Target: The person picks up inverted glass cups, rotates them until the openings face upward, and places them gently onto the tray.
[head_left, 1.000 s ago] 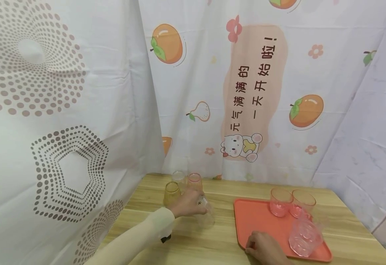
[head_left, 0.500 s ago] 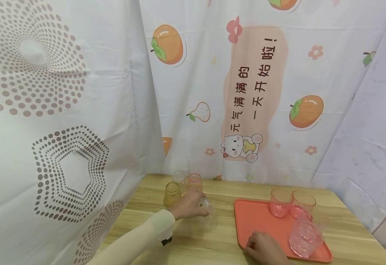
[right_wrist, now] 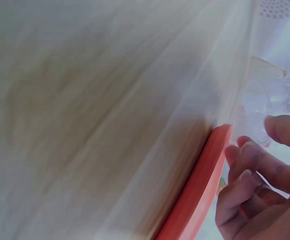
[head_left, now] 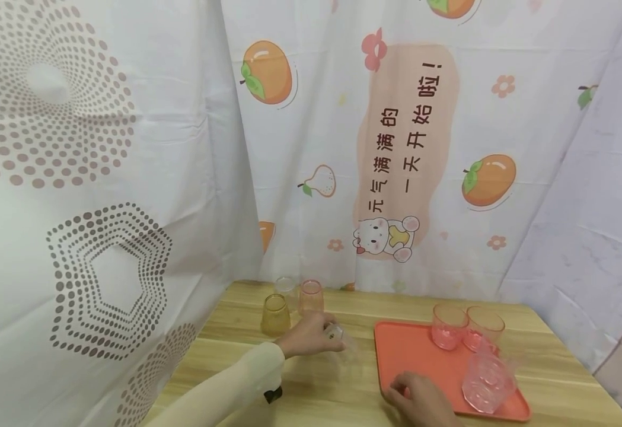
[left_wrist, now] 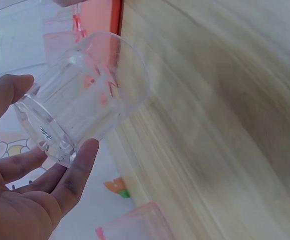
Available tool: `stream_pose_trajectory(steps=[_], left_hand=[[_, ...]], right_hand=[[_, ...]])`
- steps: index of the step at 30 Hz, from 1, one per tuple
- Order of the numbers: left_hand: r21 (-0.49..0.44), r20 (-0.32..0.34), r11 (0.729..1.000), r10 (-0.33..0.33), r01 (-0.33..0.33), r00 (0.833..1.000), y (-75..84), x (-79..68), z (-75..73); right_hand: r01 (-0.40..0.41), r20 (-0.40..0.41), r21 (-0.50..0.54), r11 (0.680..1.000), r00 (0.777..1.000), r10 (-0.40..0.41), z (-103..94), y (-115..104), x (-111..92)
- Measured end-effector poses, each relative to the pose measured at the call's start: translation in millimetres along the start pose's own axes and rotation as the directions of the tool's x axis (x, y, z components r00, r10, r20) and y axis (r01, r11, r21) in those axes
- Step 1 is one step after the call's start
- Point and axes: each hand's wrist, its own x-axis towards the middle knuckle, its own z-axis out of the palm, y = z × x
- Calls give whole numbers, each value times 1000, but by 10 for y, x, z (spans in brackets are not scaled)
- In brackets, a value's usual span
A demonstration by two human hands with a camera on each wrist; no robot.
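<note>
My left hand (head_left: 305,337) grips a clear drinking glass (left_wrist: 80,95) by its base, thumb on one side and fingers on the other. In the left wrist view the glass is tilted, its open mouth pointing away from the palm. Over the front left edge of the red tray (head_left: 404,350) is my right hand (head_left: 420,398), fingers loosely bent and nothing between them. The right wrist view shows its thumb apart from the fingertips, close to the tray's rim (right_wrist: 199,195). Left of the held glass stand a yellow glass (head_left: 276,317) and a pink glass (head_left: 311,296).
Another clear glass (head_left: 285,290) stands behind the yellow one. On the tray, two pink-tinted glasses (head_left: 448,332) are side by side at the back, and a faceted pinkish clear vessel (head_left: 488,379) is at the front right. Printed curtains (head_left: 316,249) close off the table's back and left.
My left hand has moved slightly right and toward me with the clear glass, away from the pink glass. The right hand's thumb and fingers have parted a little.
</note>
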Motion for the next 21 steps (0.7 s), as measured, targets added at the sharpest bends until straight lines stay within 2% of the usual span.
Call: stream_pose_trajectory(steps=[6,10,14,17,21], left_hand=[[-142,25,989,-42,45,999,27,-10,53],[-239,45,968,-69,78,997,45,-34,80],[-282,53,955,-81,93,995,65,-45,107],[-300,59,949,-80,94,995,61,-41,131],[-310,66,945,-85,102,994,69,-53,141]], right_hand=[[-76,28,189,979,997,72,-18,-94,41],[-78,29,262,962,997,73,-15,-118,77],[-103,66,396,912,994,83,-16,-153,89],[-145,99,502,852,989,110,-23,-203,89],[-147,95,544,826,989,113,-39,-261,99]])
